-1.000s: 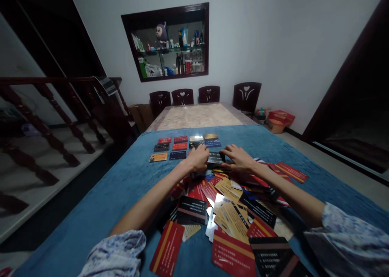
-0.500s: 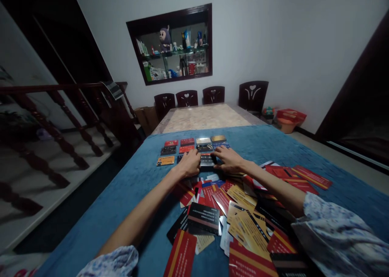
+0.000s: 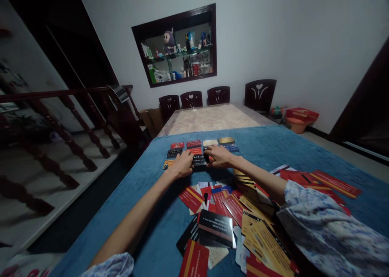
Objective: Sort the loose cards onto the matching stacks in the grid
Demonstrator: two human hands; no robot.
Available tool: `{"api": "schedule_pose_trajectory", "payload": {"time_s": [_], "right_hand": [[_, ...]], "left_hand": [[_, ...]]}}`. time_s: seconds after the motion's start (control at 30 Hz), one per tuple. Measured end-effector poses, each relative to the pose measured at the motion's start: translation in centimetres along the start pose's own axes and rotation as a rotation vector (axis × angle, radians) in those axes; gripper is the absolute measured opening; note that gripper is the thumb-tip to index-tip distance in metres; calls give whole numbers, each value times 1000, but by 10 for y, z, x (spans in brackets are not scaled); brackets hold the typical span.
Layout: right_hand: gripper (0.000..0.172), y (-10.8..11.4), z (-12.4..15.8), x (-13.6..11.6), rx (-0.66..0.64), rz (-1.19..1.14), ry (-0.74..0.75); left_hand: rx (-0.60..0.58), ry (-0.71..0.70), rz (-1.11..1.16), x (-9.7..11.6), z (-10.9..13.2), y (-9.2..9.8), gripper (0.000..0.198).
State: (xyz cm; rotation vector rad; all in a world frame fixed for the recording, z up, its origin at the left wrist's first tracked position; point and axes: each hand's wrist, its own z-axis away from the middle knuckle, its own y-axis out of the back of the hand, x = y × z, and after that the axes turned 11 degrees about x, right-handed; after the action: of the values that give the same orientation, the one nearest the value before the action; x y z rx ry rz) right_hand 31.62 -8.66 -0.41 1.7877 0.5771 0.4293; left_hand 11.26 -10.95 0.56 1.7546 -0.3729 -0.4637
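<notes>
Between my two hands is a black card with white lettering (image 3: 199, 160), held at its left and right ends just above or on the cloth; which, I cannot tell. My left hand (image 3: 182, 165) has its fingers closed on the left end, partly hiding the front row. Across from it, my right hand (image 3: 219, 156) pinches the right end. An orange card (image 3: 168, 164) lies beside my left hand. Behind the hands are a black card (image 3: 174, 152), a red card (image 3: 194, 151) and a blue card (image 3: 231, 147), with another row beyond them.
A loose heap of red, gold and black cards (image 3: 215, 226) spreads over the blue cloth (image 3: 146, 236) below my forearms. More red cards (image 3: 334, 183) lie to the right. Dark chairs (image 3: 259, 94) stand round the table's far end; a wooden railing (image 3: 73, 121) runs along the left.
Both hands have moved left along the front row with the black card between them, closer to the orange card. The view has shifted slightly, so the heap appears further right.
</notes>
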Motion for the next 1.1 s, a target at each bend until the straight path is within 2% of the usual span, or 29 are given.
{"api": "schedule_pose_trajectory", "payload": {"time_s": [0.13, 0.4, 0.67, 0.87, 1.1], "right_hand": [[39, 1, -19, -9, 1, 9, 20], [49, -3, -63, -28, -24, 48, 31], [47, -10, -104, -45, -64, 78, 35], [51, -17, -127, -51, -100, 99, 17], [48, -30, -150, -53, -136, 94, 31]], "left_hand": [[2, 44, 11, -18, 0, 0, 31], [19, 106, 48, -60, -3, -6, 43], [38, 170, 38, -103, -15, -20, 41], [16, 204, 47, -121, -24, -26, 37], [-48, 230, 62, -133, -34, -32, 39]]}}
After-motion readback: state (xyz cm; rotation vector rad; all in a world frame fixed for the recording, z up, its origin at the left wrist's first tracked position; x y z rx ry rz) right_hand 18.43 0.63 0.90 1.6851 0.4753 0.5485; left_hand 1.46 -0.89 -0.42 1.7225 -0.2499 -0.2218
